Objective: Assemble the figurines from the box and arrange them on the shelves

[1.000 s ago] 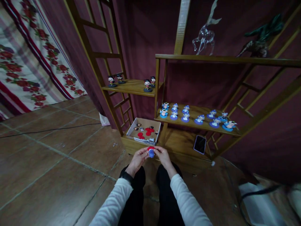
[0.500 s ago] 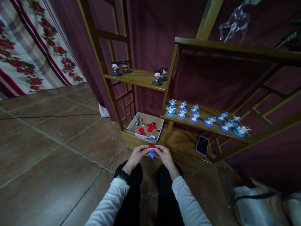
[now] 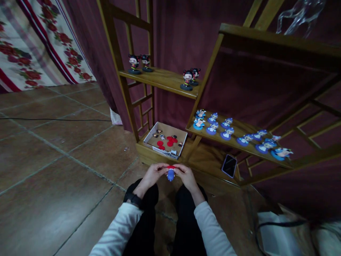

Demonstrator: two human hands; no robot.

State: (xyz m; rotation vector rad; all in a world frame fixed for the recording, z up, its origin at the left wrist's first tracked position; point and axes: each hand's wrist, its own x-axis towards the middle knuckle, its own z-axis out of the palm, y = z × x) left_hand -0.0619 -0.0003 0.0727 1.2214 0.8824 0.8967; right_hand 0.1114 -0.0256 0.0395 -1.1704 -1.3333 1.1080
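Note:
Between my two hands is a small figurine (image 3: 171,174) with a blue-purple top and a red round base, the base turned away from me. My left hand (image 3: 156,174) pinches it from the left side, and my right hand (image 3: 184,174) grips the right side. Fingertips cover part of the red base. Just beyond my hands, a shallow cardboard box (image 3: 182,133) holds red discs (image 3: 169,143) and several small figure pieces (image 3: 162,137).
A wooden shelf unit (image 3: 160,81) stands ahead. Black-haired figurines (image 3: 187,79) are on its upper left board, several blue and purple figurines (image 3: 227,133) on the right board. A phone (image 3: 229,165) rests on the low board. A glass horse (image 3: 301,17) stands top right.
The view has shifted a little, so the shelves appear larger and farther right. Both hands keep their hold on the figurine, which stays in about the same place.

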